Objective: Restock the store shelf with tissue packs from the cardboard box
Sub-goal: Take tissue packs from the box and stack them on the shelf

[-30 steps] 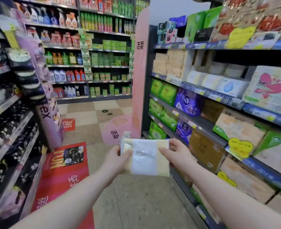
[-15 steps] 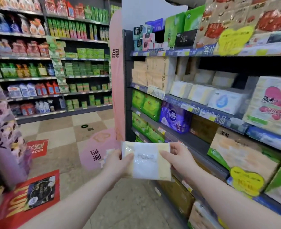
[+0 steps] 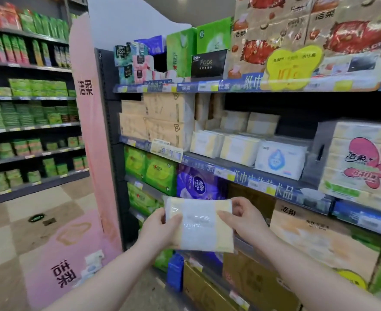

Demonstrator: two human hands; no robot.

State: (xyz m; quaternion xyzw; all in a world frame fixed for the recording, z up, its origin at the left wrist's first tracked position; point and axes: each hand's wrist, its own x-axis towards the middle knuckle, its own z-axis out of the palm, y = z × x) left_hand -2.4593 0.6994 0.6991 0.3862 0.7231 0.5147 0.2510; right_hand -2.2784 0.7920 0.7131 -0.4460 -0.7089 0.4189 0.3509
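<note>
Store aisle, head view: tissue shelving fills our right side; a checkered floor (image 3: 28, 223) and a pink end panel (image 3: 90, 135) sit to the left.

We hold one tissue pack (image 3: 199, 223) out in front, down level with the lower shelves. Its long axis runs left to right and its face is towards us. Left hand (image 3: 160, 230) grips the left short edge, thumb over the front. Right hand (image 3: 243, 218) pinches the upper right corner, thumb in front, fingers behind. Both are closed on the pack; neither is free.

Key relation: the matching cream-and-white packs (image 3: 239, 149) lie on the middle shelf (image 3: 241, 173), above and slightly right of the held pack, well apart from it. Right hand is nearer that row.

Those packs lie flat in short stacks, a blue-drop pack (image 3: 279, 159) just beside them on the right. Dark space shows above the row, so we judge there is room on top.

Coming move, in our view: lift up and right, keeping the long axis along the shelf edge.

No cardboard box in view.
</note>
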